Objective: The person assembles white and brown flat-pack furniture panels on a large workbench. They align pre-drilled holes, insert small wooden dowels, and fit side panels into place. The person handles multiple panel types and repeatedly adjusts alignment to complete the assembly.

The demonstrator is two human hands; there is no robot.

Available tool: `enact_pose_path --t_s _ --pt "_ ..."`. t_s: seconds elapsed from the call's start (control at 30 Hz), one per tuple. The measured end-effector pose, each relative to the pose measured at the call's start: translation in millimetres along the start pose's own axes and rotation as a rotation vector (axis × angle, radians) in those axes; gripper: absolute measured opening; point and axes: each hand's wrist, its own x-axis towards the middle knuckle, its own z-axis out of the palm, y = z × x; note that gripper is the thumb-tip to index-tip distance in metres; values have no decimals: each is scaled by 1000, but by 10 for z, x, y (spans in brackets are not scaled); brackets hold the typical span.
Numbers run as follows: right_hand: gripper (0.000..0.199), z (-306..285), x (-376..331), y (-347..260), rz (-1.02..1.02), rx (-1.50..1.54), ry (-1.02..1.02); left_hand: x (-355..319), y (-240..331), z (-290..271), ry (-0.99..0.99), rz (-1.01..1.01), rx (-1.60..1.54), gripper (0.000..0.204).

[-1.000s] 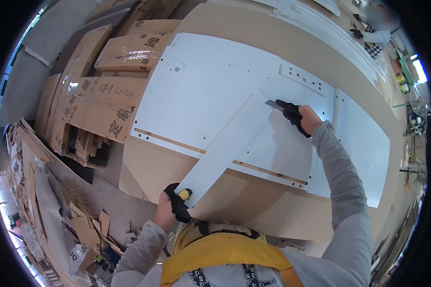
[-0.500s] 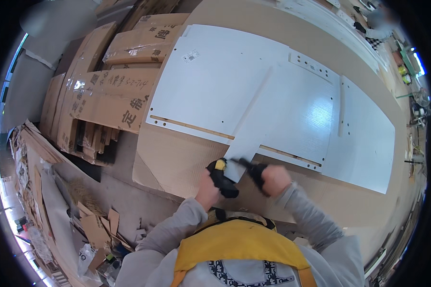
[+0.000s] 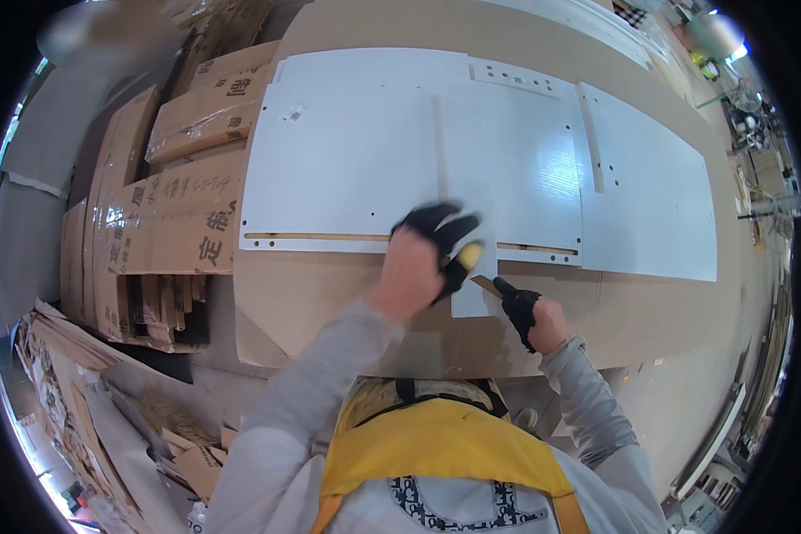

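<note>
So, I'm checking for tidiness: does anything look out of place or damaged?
The loose cardboard scraps at lower left look out of place: they lie jumbled, unlike the stacked cartons farther up. The narrow white board overhangs the near edge of the slotted panel; no damage is evident.

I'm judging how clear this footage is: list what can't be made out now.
In the head view:
Left hand: blurred; contact with the narrow white board unclear.
Yellow patch at its thumb: blurred; glove or held item unclear.
Flat tool: gripped end hidden by the right hand.
Label on the large white panel: print too small.
White boards at the back: cut off by the upper edge.
</note>
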Motion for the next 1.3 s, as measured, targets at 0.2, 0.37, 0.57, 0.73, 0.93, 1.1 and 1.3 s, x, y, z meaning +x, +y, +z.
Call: enact_pose_path --t_s 0.2,0.37,0.57,0.73,0.93,1.1,1.3 --pt "24 11 -404 127 37 -96 -31 556 -330 561 -682 -173 214 40" --pt "24 117 -495 -410 211 109 143 490 -327 613 -336 95 320 41" --pt "21 427 -480 -859 364 28 181 506 -305 602 -346 67 270 39" --pt "8 717 -335 -1166 330 -18 146 506 -330 660 -438 9 337 37" --pt "11 738 -638 -1029 63 -111 -446 525 -292 589 -321 132 262 42" --pt "35 583 -583 -834 516 229 240 512 -313 560 -301 115 262 43" --pt "15 668 -472 -1088 41 -117 -500 526 -326 614 -386 9 270 43"
